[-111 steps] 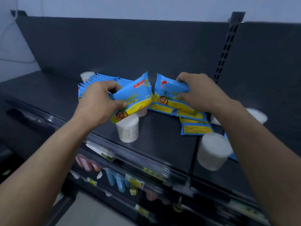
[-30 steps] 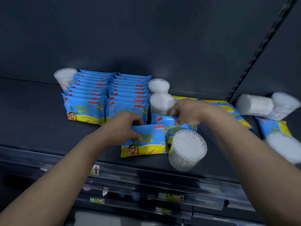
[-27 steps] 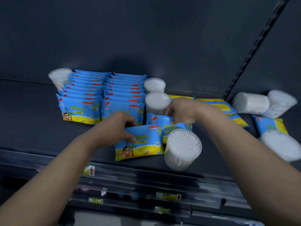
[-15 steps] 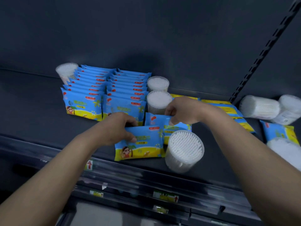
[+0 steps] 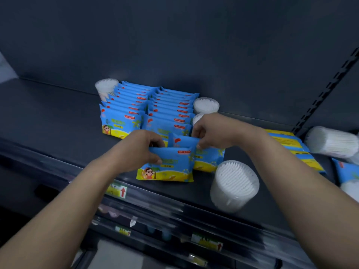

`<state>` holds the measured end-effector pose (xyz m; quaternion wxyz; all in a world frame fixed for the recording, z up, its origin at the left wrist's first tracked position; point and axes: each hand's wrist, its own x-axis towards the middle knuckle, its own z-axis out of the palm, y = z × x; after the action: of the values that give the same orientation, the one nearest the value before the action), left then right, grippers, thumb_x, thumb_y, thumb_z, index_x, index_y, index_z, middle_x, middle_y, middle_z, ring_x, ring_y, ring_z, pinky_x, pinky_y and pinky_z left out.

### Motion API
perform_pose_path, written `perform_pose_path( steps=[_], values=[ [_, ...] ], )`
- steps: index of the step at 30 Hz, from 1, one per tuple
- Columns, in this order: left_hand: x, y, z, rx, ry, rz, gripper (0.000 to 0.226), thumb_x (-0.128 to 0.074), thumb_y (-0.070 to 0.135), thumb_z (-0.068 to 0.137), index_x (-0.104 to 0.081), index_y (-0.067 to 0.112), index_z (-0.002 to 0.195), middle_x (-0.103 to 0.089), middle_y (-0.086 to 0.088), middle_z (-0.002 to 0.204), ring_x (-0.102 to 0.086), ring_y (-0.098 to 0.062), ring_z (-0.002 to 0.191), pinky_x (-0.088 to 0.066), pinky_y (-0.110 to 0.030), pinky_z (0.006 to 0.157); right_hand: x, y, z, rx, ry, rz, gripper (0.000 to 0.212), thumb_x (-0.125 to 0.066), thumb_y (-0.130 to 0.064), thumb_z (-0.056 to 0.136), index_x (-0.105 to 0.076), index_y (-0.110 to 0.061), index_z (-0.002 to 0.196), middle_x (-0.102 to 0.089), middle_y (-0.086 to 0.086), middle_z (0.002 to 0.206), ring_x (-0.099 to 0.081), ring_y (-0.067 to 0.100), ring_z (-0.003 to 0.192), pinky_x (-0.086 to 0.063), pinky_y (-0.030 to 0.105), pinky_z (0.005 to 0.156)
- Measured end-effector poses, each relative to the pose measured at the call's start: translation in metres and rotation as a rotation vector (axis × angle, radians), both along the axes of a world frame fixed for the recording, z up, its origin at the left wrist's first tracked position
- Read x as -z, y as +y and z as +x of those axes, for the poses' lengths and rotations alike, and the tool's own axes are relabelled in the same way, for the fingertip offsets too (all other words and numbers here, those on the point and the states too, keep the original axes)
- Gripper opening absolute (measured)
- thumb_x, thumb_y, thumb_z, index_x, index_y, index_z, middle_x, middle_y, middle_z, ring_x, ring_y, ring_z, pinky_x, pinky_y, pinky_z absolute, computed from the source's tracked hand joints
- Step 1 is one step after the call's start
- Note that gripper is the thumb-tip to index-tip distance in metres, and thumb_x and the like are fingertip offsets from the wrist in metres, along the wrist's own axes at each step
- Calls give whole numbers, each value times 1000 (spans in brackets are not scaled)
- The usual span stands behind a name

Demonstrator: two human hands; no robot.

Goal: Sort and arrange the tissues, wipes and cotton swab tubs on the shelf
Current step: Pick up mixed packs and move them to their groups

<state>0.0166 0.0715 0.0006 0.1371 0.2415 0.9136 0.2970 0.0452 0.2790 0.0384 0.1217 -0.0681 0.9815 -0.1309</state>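
on the shelf [image 5: 48, 123], left fingers [image 5: 155, 141] grip the front pack [image 5: 172, 168], right fingers [image 5: 202, 145] pinch the rear pack [image 5: 209, 158].

Dark back panel [image 5: 174, 45]. Slotted upright [image 5: 328, 88] at right. Yellow price tag [image 5: 117, 191] with red arrow on front rail [image 5: 155, 199]; similar tags [image 5: 207, 242] lower down. Blurred goods [image 5: 108, 210] beneath. Pale floor [image 5: 116, 257] at bottom, pale wall [image 5: 4, 68] far left.
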Motion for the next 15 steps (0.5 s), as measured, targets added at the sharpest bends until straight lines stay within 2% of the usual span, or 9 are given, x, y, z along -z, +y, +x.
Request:
perform_pose_path(
  steps=[5, 11, 15],
  values=[
    [-5, -42, -34, 38, 93, -41, 25, -78, 5, 67, -65, 14, 86, -60, 7, 86, -56, -12, 82, -44, -20, 70, -2, -33, -14, 52, 44, 23, 30, -69, -18, 81, -64, -14, 110, -54, -6, 90, -50, 11, 86, -37, 20, 71],
    [-3, -101, -89, 2, 290, -104, 27, -78, 5, 63, -63, 15, 82, -61, 1, 85, -57, -20, 86, -45, -32, 78, 4, -78, -42, 151, 116, 51, 28, -68, -19, 81, -62, -15, 108, -60, 0, 106, -49, 14, 90, -42, 26, 78],
    [6, -112, -116, 72, 380, -142, 26, -74, 6, 65, -58, 18, 81, -57, 0, 89, -54, -26, 93, -43, -38, 82, 10, -89, -51, 229, 131, 106, 22, -69, -18, 78, -62, -16, 99, -63, 4, 105, -52, 19, 90, -46, 31, 80]
  ],
)
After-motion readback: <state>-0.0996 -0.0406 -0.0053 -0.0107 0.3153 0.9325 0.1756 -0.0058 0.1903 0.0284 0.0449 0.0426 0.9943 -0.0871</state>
